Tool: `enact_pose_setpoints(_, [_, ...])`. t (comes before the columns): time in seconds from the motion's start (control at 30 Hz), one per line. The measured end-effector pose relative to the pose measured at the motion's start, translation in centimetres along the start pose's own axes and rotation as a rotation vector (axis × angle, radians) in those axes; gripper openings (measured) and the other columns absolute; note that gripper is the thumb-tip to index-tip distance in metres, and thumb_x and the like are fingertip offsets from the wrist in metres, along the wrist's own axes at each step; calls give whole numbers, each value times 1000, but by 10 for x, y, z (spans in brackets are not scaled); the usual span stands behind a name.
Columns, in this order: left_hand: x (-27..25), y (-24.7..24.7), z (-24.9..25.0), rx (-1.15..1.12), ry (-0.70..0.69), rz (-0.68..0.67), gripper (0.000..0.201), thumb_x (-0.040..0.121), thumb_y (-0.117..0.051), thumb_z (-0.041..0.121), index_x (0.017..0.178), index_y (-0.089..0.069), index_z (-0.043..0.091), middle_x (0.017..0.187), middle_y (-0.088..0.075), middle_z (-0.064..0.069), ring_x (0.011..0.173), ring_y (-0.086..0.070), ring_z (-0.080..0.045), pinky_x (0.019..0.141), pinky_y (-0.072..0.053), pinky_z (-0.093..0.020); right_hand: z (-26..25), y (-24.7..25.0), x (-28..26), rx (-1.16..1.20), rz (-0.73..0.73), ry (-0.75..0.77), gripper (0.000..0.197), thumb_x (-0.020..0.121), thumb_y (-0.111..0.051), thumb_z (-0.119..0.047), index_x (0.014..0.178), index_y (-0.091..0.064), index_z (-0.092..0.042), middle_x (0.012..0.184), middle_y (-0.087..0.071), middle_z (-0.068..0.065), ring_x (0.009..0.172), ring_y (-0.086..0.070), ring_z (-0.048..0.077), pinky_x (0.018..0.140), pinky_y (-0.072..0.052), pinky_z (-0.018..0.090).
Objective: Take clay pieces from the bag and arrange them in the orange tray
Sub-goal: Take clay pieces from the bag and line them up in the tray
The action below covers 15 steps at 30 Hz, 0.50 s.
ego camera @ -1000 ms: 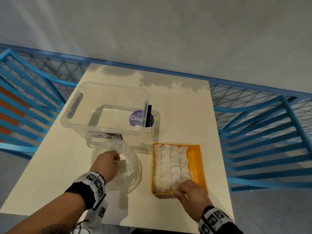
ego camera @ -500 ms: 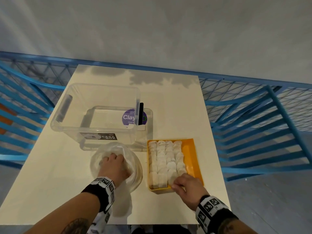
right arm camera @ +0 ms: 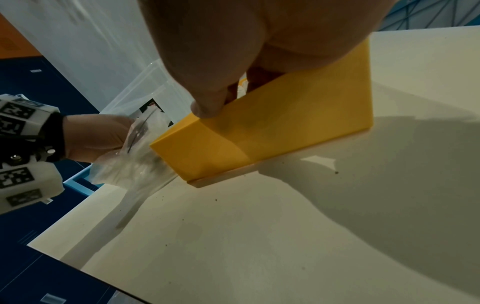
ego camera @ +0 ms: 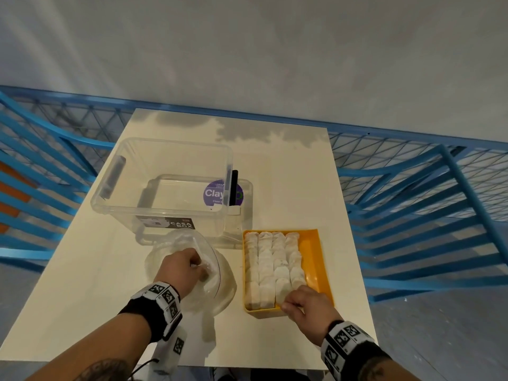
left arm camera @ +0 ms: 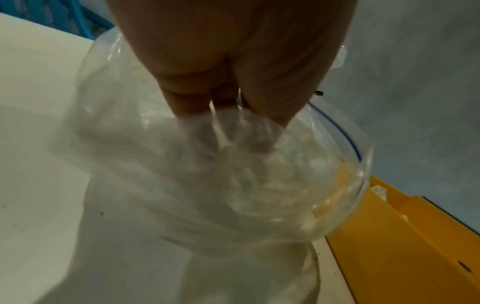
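The orange tray (ego camera: pixel 314 259) lies at the right of the table and holds several rows of white clay pieces (ego camera: pixel 270 259). My right hand (ego camera: pixel 291 302) is at the tray's near end. Its thumb and curled fingers pinch a clay piece (right arm camera: pixel 241 90) at the near end of the rightmost row. To the left lies the clear bag (ego camera: pixel 189 242). My left hand (ego camera: pixel 196 268) reaches into the bag (left arm camera: pixel 259 195) with its fingers curled down among white pieces. Blurred plastic hides whether they hold one.
A clear storage box (ego camera: pixel 176 141) stands behind the bag on its lid, which has a purple Clay sticker (ego camera: pixel 214 193). Bare cream table (ego camera: pixel 288 174) stretches behind and to the right of the tray. A blue metal railing (ego camera: pixel 412 215) surrounds the table.
My left hand has gone from the bag's mouth deeper into the bag. My right hand has stayed at the near end of the tray.
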<state>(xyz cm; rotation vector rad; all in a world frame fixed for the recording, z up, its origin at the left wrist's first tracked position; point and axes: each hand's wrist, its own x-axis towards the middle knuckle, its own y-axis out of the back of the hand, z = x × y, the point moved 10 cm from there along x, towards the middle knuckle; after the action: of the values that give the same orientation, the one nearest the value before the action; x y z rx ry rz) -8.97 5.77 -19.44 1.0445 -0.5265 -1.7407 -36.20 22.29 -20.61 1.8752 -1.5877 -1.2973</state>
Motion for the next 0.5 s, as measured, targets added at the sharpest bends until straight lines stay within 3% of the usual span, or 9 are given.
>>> enact_pose_setpoints(0.17, [2, -8, -15, -153, 128, -38, 18, 77, -66, 23, 70, -52, 12, 69, -65, -5, 65, -58, -21, 59, -44, -28, -1, 2, 0, 8, 3, -3, 25, 94, -53, -47, 101, -70, -29, 95, -54, -14, 99, -58, 14, 93, -43, 31])
enact_pose_setpoints(0.27, [3, -10, -29, -403, 262, -8, 20, 69, -63, 7, 69, -44, 12, 59, -61, -13, 54, -55, -26, 59, -50, -36, -1, 2, 0, 20, 3, -2, 25, 94, -53, -47, 101, -69, -29, 94, -53, -14, 99, -58, 14, 94, -42, 30])
enact_pose_setpoints(0.37, [7, -11, -46, -708, 397, 63, 24, 71, -47, -7, 87, -48, 12, 77, -63, -24, 60, -57, -30, 62, -54, -45, -1, 2, -1, 11, -1, -6, 27, 95, -52, -47, 103, -69, -28, 97, -55, -13, 100, -58, 14, 94, -42, 30])
enact_pose_setpoints(0.43, [12, -3, -50, -631, 382, 105, 32, 77, -46, -4, 99, -55, 17, 83, -63, -18, 64, -55, -29, 64, -47, -40, -2, 3, -1, 15, -3, -6, 27, 95, -52, -47, 103, -69, -28, 98, -55, -12, 100, -57, 14, 94, -42, 30])
enact_pose_setpoints(0.5, [12, 3, -39, -410, 295, 70, 23, 84, -49, 9, 98, -61, 23, 92, -67, -11, 75, -58, -29, 71, -44, -35, -3, 4, -1, 18, -6, -5, 26, 96, -52, -47, 104, -69, -28, 97, -54, -13, 101, -57, 13, 95, -41, 29])
